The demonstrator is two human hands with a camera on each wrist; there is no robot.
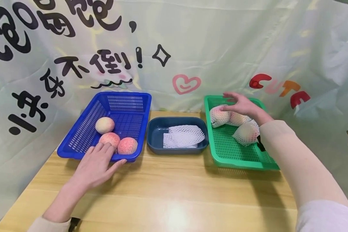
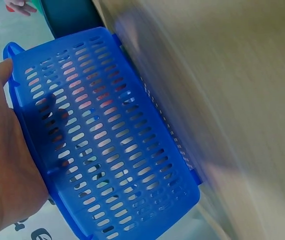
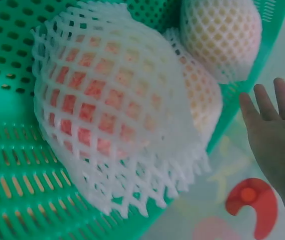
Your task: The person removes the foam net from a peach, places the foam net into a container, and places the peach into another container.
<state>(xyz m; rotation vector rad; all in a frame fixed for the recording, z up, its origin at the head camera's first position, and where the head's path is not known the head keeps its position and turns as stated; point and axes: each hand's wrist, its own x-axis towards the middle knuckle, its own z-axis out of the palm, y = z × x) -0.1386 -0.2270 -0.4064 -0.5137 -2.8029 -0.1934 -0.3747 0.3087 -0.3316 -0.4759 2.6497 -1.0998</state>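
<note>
My left hand (image 1: pixel 97 164) reaches over the front rim of the blue basket (image 1: pixel 61 151). Its fingertips are at a pink peach (image 1: pixel 109 138), partly hidden by them, while the thumb stands apart outside. Beside that peach lie another pink peach (image 1: pixel 127 146) and a pale yellow one (image 1: pixel 105 125). In the left wrist view, the basket wall (image 2: pixel 102 130) hides most of the fingers. My right hand (image 1: pixel 240 104) hovers with spread fingers over the back of the green basket (image 1: pixel 240 164). Beneath and near it are peaches in white foam nets, one at the left (image 1: pixel 219 116), one in front (image 1: pixel 246 133).
Between the baskets stands a dark blue tray (image 1: pixel 177 150) holding white foam nets (image 1: pixel 184 137). All three containers are on a wooden table (image 1: pixel 162 193), close to a printed cloth (image 1: pixel 220 48) hanging behind.
</note>
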